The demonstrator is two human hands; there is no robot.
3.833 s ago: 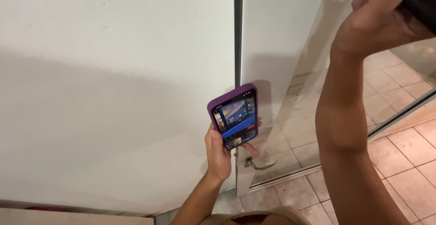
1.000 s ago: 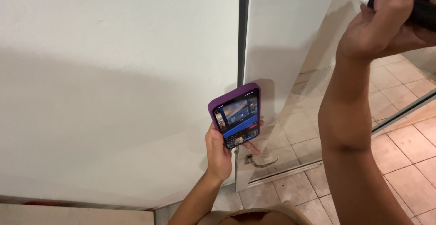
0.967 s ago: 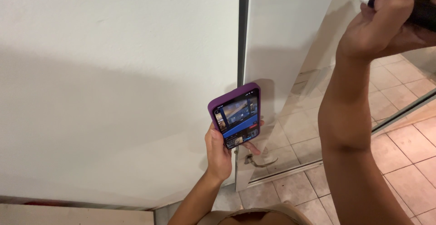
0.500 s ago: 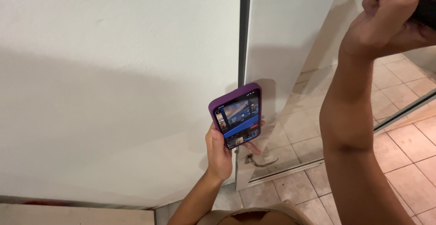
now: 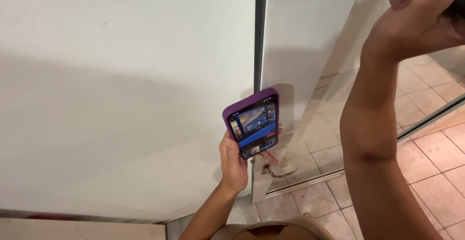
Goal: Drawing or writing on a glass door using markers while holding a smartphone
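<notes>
Left hand (image 5: 236, 165) grips a phone (image 5: 253, 122) in a purple case, fingers wrapped round its lower half, thumb on the left edge. Phone is upright, tilted slightly right, screen lit and facing the camera. It sits low centre in the view, in front of the dark vertical gap (image 5: 260, 31) between two white panels. Left forearm rises from the bottom edge.

Right hand (image 5: 420, 14) is raised at top right, clenched round a dark object (image 5: 457, 5) that runs off the frame edge; too little shows to tell what it is. Right forearm (image 5: 375, 123) runs down from the hand to the bottom right corner, close to the camera. The two hands are well apart.

Left panel (image 5: 121, 89) is a broad white surface with a soft shadow across its middle. Right panel (image 5: 302, 36) is narrower, its lower part glossy and reflecting tiles. A metal lever handle (image 5: 277, 170) sits just below and right of the phone, near the left fingertips; cannot tell if they touch.

Floor (image 5: 436, 157) is beige tile, bottom right. A dark strip (image 5: 431, 119) crosses it diagonally.
</notes>
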